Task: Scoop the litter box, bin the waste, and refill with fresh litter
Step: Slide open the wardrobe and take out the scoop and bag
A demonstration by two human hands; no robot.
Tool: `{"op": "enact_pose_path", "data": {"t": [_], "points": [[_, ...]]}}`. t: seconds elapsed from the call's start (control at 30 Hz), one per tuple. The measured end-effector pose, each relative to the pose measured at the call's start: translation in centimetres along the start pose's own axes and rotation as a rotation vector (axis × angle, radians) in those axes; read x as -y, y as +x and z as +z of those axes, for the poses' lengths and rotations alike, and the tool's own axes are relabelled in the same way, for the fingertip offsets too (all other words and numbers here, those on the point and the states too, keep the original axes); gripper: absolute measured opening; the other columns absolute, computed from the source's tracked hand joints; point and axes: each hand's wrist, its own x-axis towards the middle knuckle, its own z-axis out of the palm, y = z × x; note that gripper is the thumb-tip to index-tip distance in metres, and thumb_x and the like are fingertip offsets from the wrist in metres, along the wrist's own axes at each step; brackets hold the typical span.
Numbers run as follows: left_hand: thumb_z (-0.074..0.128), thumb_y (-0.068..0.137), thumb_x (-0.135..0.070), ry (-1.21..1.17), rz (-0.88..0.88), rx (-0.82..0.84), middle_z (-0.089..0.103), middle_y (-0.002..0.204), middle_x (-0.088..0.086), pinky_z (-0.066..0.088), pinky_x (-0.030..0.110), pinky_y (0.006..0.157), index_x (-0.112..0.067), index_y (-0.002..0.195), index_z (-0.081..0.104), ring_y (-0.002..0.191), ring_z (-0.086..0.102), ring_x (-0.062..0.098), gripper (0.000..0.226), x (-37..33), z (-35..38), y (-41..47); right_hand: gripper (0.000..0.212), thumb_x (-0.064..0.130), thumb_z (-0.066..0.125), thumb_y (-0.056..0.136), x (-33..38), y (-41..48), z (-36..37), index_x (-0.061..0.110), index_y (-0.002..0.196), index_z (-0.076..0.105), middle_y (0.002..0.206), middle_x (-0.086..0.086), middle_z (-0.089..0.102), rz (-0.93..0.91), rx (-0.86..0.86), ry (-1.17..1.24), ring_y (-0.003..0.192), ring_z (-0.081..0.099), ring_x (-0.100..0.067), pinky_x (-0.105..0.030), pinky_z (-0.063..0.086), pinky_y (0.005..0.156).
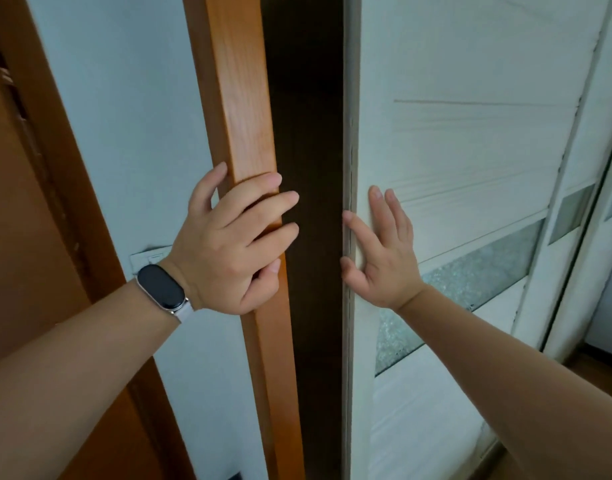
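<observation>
While my left hand (228,244) grips the wooden frame (235,98) and my right hand (380,251) presses flat on the sliding door (453,150), I'd push steadily sideways; no litter box shows yet.

A home interior; orange wooden door frame (242,98), white sliding door (453,140) with frosted glass panels (471,282).

Dim-ish, flat, cool-toned, kinda muted. Pitch black in the gap (308,133) between wooden frame (235,98) and white door (453,64). Slightly soft all over, with straight lines bowing near the edges.
</observation>
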Motion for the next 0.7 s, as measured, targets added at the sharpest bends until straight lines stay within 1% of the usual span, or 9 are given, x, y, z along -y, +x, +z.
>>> {"op": "enact_pose_path", "data": {"t": [0.1,0.17,0.23,0.3,0.4,0.47,0.53,0.6,0.7], "points": [[0.056,0.079,-0.032,0.050,0.020,0.090,0.068,0.120,0.012,0.025,0.063,0.106,-0.012,0.096,0.075,0.125,0.050,0.032,0.032,-0.1,-1.3,0.6,0.066,0.039,0.052,0.082,-1.5,-0.5,0.0,0.022,0.143,0.033,0.151,-0.019,0.023,0.009,0.017,-0.002,0.141,0.021,-0.045,-0.061,0.028,0.107],[0.052,0.083,-0.033,0.072,0.054,0.165,0.068,0.120,0.012,0.022,0.061,0.108,-0.013,0.099,0.074,0.123,0.055,0.032,0.033,-0.6,-2.4,1.9,0.067,0.039,0.051,0.083,-2.8,-0.8,-0.1,0.024,0.144,0.030,0.152,-0.019,0.023,0.013,0.029,-0.006,0.141,0.022,-0.046,-0.061,0.028,0.107],[0.049,0.089,-0.032,0.020,0.104,0.241,0.068,0.119,0.013,0.025,0.057,0.109,-0.012,0.107,0.071,0.118,0.059,0.031,0.035,-1.4,-3.2,3.3,0.068,0.039,0.051,0.083,-3.8,-1.1,-0.2,0.025,0.145,0.028,0.152,-0.019,0.023,0.021,0.041,-0.018,0.140,0.023,-0.047,-0.061,0.028,0.107],[0.047,0.091,-0.029,-0.069,0.104,0.247,0.067,0.121,0.012,0.032,0.052,0.110,-0.011,0.114,0.068,0.118,0.059,0.030,0.036,-2.8,-3.0,5.2,0.068,0.039,0.051,0.084,-4.9,-1.3,-0.7,0.025,0.146,0.028,0.153,-0.019,0.023,0.030,0.048,-0.031,0.140,0.024,-0.046,-0.060,0.029,0.107],[0.049,0.090,-0.026,-0.190,-0.027,0.147,0.063,0.128,0.012,0.038,0.045,0.109,-0.011,0.119,0.066,0.122,0.055,0.029,0.037,-5.3,-1.3,8.3,0.072,0.039,0.054,0.085,-6.5,-2.1,-1.3,0.023,0.149,0.026,0.153,-0.023,0.022,0.061,0.085,-0.038,0.140,0.026,-0.044,-0.058,0.031,0.107],[0.051,0.088,-0.026,-0.237,-0.161,0.060,0.059,0.134,0.013,0.038,0.045,0.108,-0.011,0.123,0.064,0.127,0.051,0.030,0.040,-6.9,0.7,10.8,0.076,0.038,0.061,0.083,-7.5,-2.6,-1.3,0.013,0.149,0.031,0.153,-0.026,0.026,0.103,0.138,-0.048,0.142,0.025,-0.041,-0.056,0.031,0.108],[0.053,0.087,-0.029,-0.261,-0.305,-0.009,0.050,0.143,0.015,0.038,0.047,0.108,-0.011,0.131,0.057,0.134,0.044,0.032,0.048,-8.2,3.1,13.4,0.080,0.042,0.067,0.081,-8.4,-3.0,-1.4,0.000,0.143,0.039,0.151,-0.024,0.031,0.195,0.174,-0.052,0.143,0.024,-0.037,-0.054,0.029,0.111],[0.055,0.086,-0.032,-0.279,-0.430,-0.037,0.039,0.152,0.016,0.035,0.049,0.110,-0.012,0.140,0.048,0.141,0.034,0.033,0.057,-8.8,5.7,15.8,0.084,0.045,0.068,0.079,-8.9,-3.1,-1.9,-0.007,0.139,0.041,0.150,-0.022,0.033,0.289,0.181,-0.030,0.144,0.024,-0.034,-0.052,0.028,0.112],[0.053,0.087,-0.037,-0.284,-0.537,-0.006,0.022,0.160,0.014,0.027,0.049,0.115,-0.016,0.149,0.033,0.147,0.020,0.032,0.069,-8.9,9.5,18.6,0.084,0.045,0.067,0.079,-9.6,-3.0,-2.5,-0.005,0.140,0.039,0.151,-0.018,0.033,0.320,0.180,0.003,0.144,0.025,-0.031,-0.051,0.027,0.112]]}}
